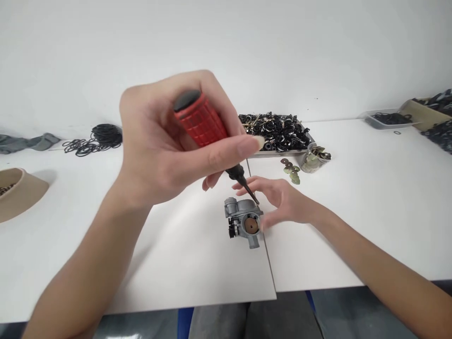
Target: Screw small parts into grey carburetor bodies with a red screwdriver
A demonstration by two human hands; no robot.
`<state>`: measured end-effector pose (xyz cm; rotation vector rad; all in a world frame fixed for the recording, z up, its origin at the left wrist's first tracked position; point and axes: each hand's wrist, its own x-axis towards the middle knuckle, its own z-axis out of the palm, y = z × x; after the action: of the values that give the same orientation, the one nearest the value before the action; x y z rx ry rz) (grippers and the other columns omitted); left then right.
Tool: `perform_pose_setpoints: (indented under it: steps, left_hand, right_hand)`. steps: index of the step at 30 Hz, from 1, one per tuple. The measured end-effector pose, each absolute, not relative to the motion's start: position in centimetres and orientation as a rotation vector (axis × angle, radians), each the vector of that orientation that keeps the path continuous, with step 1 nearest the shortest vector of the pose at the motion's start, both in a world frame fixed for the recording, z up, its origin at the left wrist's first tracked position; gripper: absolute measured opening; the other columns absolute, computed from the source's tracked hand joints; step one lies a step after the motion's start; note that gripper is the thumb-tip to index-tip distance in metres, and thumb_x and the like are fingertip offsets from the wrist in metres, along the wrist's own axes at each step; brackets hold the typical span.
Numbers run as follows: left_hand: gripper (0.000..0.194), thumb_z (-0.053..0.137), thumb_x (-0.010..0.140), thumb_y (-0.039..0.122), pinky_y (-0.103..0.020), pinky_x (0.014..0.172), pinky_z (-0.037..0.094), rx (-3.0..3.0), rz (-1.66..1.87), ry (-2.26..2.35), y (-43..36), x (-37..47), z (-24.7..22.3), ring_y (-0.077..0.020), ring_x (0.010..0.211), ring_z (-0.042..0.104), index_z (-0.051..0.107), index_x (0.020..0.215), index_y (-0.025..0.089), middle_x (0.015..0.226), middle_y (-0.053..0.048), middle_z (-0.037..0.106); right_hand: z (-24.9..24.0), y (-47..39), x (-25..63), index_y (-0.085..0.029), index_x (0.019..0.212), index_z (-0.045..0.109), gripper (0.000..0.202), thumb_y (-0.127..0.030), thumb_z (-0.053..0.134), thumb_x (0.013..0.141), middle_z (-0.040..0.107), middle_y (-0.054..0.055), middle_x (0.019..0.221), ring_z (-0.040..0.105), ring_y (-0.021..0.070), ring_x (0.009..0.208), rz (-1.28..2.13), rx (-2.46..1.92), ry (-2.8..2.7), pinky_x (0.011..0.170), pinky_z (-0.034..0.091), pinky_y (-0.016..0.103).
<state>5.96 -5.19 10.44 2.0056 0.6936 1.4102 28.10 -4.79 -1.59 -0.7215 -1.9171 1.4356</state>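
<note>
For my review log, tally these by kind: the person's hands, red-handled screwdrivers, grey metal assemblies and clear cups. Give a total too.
Hands: 2 (left hand, right hand)
Red-handled screwdriver: 1
Grey metal assembly: 1
Clear cup: 1
Total: 5

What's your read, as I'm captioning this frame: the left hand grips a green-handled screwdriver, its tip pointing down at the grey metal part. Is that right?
Not quite: the handle colour is wrong. The head view shows the left hand gripping a red-handled screwdriver, its tip pointing down at the grey metal part.
</note>
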Motion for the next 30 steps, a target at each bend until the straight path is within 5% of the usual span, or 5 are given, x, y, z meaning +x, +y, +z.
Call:
perform_pose_setpoints:
  steps: [2, 6, 13, 18, 30]
  left_hand:
    - [0.030, 0.080, 0.074, 0.041, -0.021, 0.034, 0.044, 2.000, 1.420, 0.717, -5.3, 5.8, 10.5, -0.0207, 0.050, 0.068, 0.062, 0.069, 0.016, 0.063, -0.001, 0.056]
    - [0.040, 0.072, 0.077, 0.056, -0.022, 0.035, 0.046, 2.033, 1.390, 0.721, -5.4, 5.2, 10.7, -0.0300, 0.066, 0.074, 0.064, 0.074, 0.017, 0.062, -0.002, 0.051]
    - [0.022, 0.084, 0.067, 0.024, -0.026, 0.038, 0.053, 1.994, 1.359, 0.843, -5.6, 3.8, 11.0, -0.0365, 0.073, 0.075, 0.065, 0.075, 0.016, 0.065, -0.001, 0.052]
    - [0.024, 0.082, 0.069, 0.029, -0.021, 0.034, 0.051, 1.973, 1.321, 0.755, -5.7, 4.2, 11.3, -0.0424, 0.085, 0.074, 0.065, 0.075, 0.014, 0.068, -0.002, 0.051]
    - [0.027, 0.079, 0.074, 0.038, -0.022, 0.037, 0.051, 2.141, 1.378, 0.736, -5.4, 3.8, 10.9, -0.0339, 0.074, 0.075, 0.066, 0.079, 0.015, 0.067, -0.003, 0.051]
  right_hand:
    - [-1.5, -5.2, 27.9, -0.032, 0.133, 0.061, 0.076, -0.035, 0.090, 0.063, 0.048, 0.008, 0.149, 0.041, 0.0300, 0.141, 1.384, -0.710, -2.132, 0.117, 0.032, 0.048]
    - [-1.5, -6.2, 27.3, -0.030, 0.129, 0.063, 0.058, -0.034, 0.082, 0.075, 0.050, 0.007, 0.145, 0.048, 0.0267, 0.135, 1.257, -0.672, -2.252, 0.114, 0.039, 0.039]
    - [-1.9, -6.6, 27.2, -0.029, 0.125, 0.056, 0.056, -0.044, 0.079, 0.076, 0.044, 0.011, 0.135, 0.050, 0.0284, 0.124, 0.990, -0.797, -2.380, 0.100, 0.050, 0.039]
    - [-1.5, -6.8, 27.2, -0.028, 0.122, 0.054, 0.055, -0.041, 0.079, 0.075, 0.041, 0.011, 0.126, 0.048, 0.0290, 0.119, 0.843, -0.870, -2.452, 0.095, 0.050, 0.039]
    - [-1.5, -6.8, 26.5, -0.024, 0.112, 0.053, 0.038, -0.022, 0.070, 0.078, 0.046, 0.010, 0.125, 0.047, 0.0248, 0.121, 0.916, -0.756, -2.470, 0.100, 0.045, 0.037]
